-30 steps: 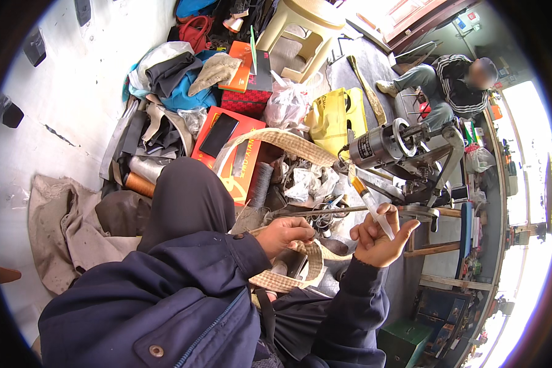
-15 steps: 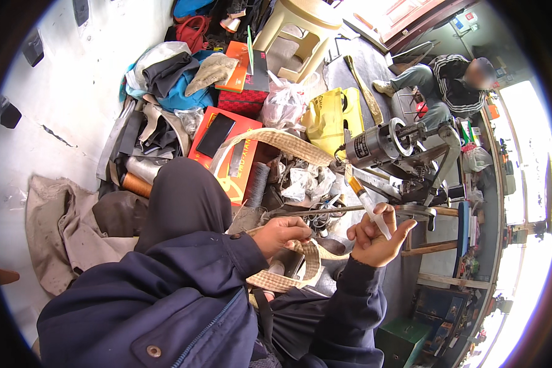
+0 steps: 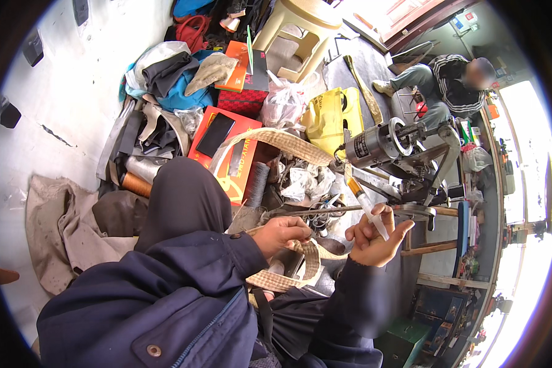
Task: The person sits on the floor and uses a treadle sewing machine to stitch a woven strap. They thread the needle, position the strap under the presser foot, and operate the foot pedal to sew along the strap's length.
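Observation:
My right hand [image 3: 379, 240] is closed around a slim syringe [image 3: 355, 187] with amber liquid in its barrel and a pale plunger. Its tip points up, beside the metal motor-like body [image 3: 368, 149] of a machine. The thumb sticks out to the right, apart from the plunger. In the middle, my left hand [image 3: 282, 236] is pinched closed; whatever lies between its fingertips is too small to make out. Just below it, a beige woven strap [image 3: 313, 264] curls over my lap. Another length of beige strap [image 3: 282, 138] arches beyond my knee toward the machine.
A red box [image 3: 239, 175] with a black phone [image 3: 216, 136] on it lies past my knee, near a grey thread spool [image 3: 257, 184]. A yellow bag [image 3: 334, 116] and a cream stool [image 3: 300, 30] stand farther off. A seated person [image 3: 448, 86] is at the far right.
My right hand and the syringe have shifted slightly to the left. The left hand and the straps look unchanged.

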A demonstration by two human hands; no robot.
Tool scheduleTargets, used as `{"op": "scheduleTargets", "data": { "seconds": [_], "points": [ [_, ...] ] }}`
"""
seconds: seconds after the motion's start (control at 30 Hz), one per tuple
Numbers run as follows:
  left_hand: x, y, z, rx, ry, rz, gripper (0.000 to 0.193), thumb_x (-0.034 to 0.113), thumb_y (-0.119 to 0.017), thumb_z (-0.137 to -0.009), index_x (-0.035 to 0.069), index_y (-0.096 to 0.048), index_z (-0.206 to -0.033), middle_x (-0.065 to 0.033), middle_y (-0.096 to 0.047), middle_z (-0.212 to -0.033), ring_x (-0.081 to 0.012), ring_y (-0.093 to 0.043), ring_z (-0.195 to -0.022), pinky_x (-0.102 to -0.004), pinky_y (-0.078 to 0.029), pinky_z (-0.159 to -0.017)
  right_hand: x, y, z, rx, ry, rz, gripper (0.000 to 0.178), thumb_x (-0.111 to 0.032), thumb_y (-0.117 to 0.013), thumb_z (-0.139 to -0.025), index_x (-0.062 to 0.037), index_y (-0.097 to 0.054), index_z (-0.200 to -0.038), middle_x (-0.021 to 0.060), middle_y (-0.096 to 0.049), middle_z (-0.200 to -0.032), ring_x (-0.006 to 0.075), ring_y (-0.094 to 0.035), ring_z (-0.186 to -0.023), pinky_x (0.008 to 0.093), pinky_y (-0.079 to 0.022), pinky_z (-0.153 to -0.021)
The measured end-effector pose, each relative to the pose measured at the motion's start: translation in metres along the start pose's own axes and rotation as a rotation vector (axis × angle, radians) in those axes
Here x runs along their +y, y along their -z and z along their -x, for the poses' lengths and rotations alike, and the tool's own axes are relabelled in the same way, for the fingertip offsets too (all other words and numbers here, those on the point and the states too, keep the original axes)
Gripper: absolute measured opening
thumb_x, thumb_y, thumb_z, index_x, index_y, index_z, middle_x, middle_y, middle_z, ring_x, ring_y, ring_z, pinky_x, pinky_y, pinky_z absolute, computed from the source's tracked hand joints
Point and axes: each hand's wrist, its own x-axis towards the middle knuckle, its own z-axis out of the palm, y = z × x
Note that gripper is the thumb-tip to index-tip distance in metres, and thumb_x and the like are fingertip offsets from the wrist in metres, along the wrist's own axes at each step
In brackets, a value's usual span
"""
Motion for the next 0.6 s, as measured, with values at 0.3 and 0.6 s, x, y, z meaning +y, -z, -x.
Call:
{"op": "scheduleTargets", "data": {
  "seconds": [0.3, 0.6],
  "points": [
    [-0.0004, 0.0001, 0.0010, -0.004, 0.013, 0.016, 0.012, 0.019, -0.067, -0.095, 0.007, -0.066, -0.098, -0.0024, -0.067, -0.096, -0.0080, -0.061, -0.091, -0.0221, -0.043, -0.081, 0.0015, -0.0005, 0.0023, 0.004, 0.014, 0.007, 0.082, -0.085, -0.035, -0.089, -0.0059, -0.057, -0.092, -0.0034, -0.035, -0.053, 0.0064, -0.025, -0.037, 0.0270, -0.038, -0.041],
    [-0.0013, -0.0052, 0.0012, 0.033, -0.035, 0.081, 0.013, 0.014, -0.067, -0.093, 0.002, -0.068, -0.098, -0.0029, -0.067, -0.090, -0.0039, -0.056, -0.076, -0.0174, -0.040, -0.065, 0.0007, -0.0012, 0.0064, -0.008, -0.008, -0.018, 0.077, -0.080, -0.037, -0.093, -0.0061, -0.057, -0.092, -0.0034, -0.036, -0.054, 0.0056, -0.026, -0.037, 0.0263, -0.039, -0.040]
  ]
}}
